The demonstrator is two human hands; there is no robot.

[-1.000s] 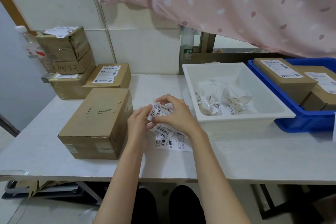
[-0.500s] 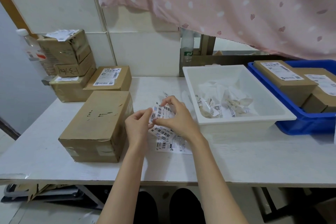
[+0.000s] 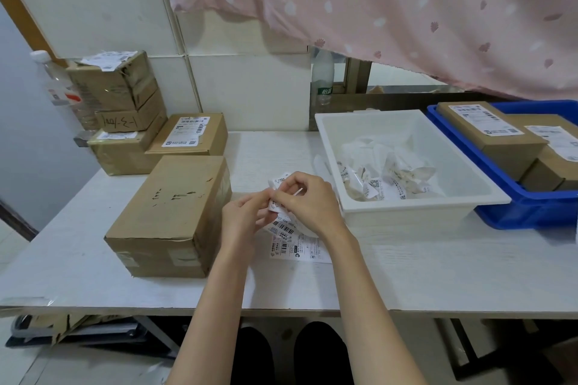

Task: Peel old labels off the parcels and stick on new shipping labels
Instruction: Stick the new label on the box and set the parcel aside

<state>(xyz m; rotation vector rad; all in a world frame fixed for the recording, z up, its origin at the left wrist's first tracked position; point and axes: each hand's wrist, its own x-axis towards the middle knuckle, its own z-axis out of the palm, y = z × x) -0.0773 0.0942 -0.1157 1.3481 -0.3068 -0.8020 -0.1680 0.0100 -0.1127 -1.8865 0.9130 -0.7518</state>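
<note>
I am looking down at my two bare hands meeting just above a white desk (image 3: 438, 275). My left hand (image 3: 242, 216) and my right hand (image 3: 308, 200) are both pinching the same crumpled shipping label (image 3: 278, 181), fingertips almost touching, as if I am working its edge loose from its backing. The label is sitting between my hands, with more printed labels (image 3: 297, 247) lying flat on the desk just below and toward me from my right hand. I am judging the label to be very light, thin and floppy, likely sticky on one face, so it could curl and cling to itself or tear; I would take it by a corner and keep it taut. Just beside my left hand, on its outer side, a bare brown parcel (image 3: 170, 216) is resting with scuffed marks on top where a label may go. Beyond my right hand, a white tray (image 3: 422, 212) is holding crumpled paper scraps, and farther out a blue bin (image 3: 531, 212) is holding labelled boxes.
</note>
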